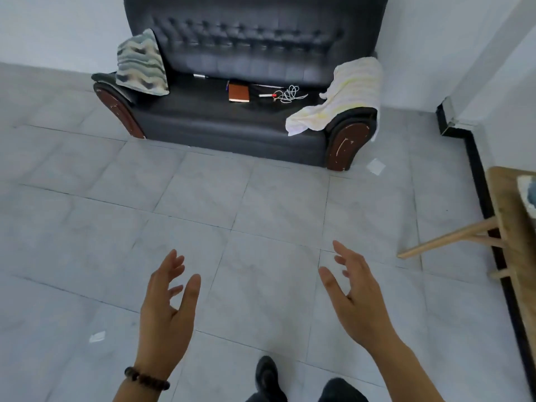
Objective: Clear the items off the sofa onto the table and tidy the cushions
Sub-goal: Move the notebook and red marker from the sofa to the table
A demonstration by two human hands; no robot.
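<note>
We hold our left hand [166, 303] and right hand [355, 297] out in front of us, palms facing each other, fingers spread and holding nothing. Both hands are well apart from the sofa [232, 117], which is far ahead across the floor. On the sofa seat lie a brown notebook [238, 93], a pen [267, 95] and a white cable [290, 94]. A cushion [141, 64] leans on the sofa's left arm, and a towel [342, 94] hangs over its right arm. The table [510, 216] stands to the right of the sofa.
</note>
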